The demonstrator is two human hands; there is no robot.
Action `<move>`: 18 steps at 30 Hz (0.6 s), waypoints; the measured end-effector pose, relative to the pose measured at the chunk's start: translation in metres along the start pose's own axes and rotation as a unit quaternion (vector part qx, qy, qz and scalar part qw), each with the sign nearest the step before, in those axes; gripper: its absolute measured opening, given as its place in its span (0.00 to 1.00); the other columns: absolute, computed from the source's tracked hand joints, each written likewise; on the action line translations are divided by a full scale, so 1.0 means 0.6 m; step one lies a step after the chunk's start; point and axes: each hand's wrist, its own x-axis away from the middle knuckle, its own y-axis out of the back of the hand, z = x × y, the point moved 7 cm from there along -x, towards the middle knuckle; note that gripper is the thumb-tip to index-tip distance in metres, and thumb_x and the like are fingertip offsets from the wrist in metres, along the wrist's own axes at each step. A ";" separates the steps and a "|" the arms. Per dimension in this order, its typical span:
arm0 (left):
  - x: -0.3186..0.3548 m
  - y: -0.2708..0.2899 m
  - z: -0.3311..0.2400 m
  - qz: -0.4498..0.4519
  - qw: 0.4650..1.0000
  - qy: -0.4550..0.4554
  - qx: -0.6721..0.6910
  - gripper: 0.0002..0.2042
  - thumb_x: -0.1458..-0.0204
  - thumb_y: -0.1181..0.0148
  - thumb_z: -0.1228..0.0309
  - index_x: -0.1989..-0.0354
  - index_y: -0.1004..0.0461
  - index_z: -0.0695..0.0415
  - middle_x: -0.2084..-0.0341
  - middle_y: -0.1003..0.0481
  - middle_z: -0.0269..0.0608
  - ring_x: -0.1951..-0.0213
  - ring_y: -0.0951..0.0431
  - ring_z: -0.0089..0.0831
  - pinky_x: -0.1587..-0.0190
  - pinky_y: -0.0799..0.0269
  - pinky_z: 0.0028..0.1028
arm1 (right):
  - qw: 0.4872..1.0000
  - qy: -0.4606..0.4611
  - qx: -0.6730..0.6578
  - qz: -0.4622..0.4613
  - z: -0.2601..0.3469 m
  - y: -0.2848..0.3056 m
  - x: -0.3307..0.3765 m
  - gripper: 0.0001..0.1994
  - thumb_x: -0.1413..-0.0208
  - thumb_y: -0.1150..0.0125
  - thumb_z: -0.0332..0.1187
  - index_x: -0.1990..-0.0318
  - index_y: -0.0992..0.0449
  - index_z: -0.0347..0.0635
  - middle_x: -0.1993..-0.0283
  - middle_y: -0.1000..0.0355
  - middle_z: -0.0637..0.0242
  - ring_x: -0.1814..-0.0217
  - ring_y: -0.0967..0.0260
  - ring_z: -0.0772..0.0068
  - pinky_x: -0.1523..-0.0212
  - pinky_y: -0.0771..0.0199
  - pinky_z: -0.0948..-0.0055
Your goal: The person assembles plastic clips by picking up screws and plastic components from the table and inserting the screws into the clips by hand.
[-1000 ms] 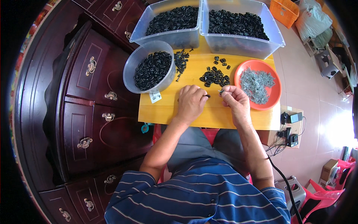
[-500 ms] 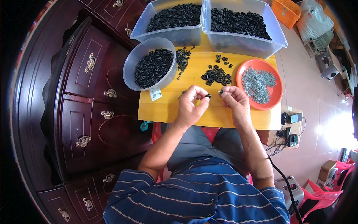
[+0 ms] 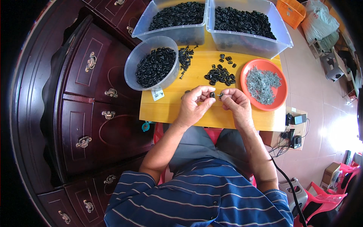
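Note:
Above the near part of the yellow table, my left hand pinches a small black oval piece between thumb and fingers. Close beside it, the fingers of my right hand are closed on a small thin metal piece, perhaps a screw; its far end points at the black piece. A narrow gap seems to lie between the two. Just beyond my hands is a small heap of black oval pieces. To their right, an orange-red plate holds a pile of thin silvery metal pieces.
A round clear tub of black rings stands at the left, with black screw-like pieces beside it. Two clear bins of black parts line the back. A dark wooden cabinet flanks the table; chargers with cables are at the right.
My right hand has moved left, bringing the metal piece close to the black oval piece. The black piece has turned more upright in my left fingers.

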 end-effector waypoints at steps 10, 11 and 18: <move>-0.001 0.002 -0.006 -0.011 0.998 -0.036 -0.042 0.16 0.46 0.30 0.81 0.49 0.20 0.62 0.68 0.20 0.34 0.67 0.21 0.19 0.61 0.23 0.22 | 1.000 -0.009 0.027 0.004 0.001 -0.004 0.002 0.08 0.36 0.35 0.28 0.52 0.21 0.38 0.63 0.22 0.75 0.64 0.29 0.86 0.61 0.27 0.81; -0.002 0.002 -0.007 -0.007 0.998 -0.039 -0.048 0.16 0.46 0.30 0.81 0.49 0.20 0.62 0.68 0.20 0.35 0.67 0.21 0.19 0.62 0.23 0.22 | 1.000 -0.009 0.027 0.004 0.000 -0.003 0.002 0.08 0.36 0.35 0.28 0.52 0.21 0.38 0.63 0.22 0.75 0.64 0.29 0.86 0.61 0.27 0.81; -0.004 -0.002 -0.032 0.008 0.993 -0.069 -0.094 0.16 0.48 0.30 0.83 0.51 0.19 0.62 0.70 0.21 0.35 0.69 0.22 0.20 0.64 0.24 0.22 | 0.999 0.005 0.047 0.019 0.001 -0.006 0.002 0.07 0.36 0.35 0.25 0.53 0.20 0.36 0.64 0.23 0.74 0.64 0.29 0.87 0.61 0.26 0.81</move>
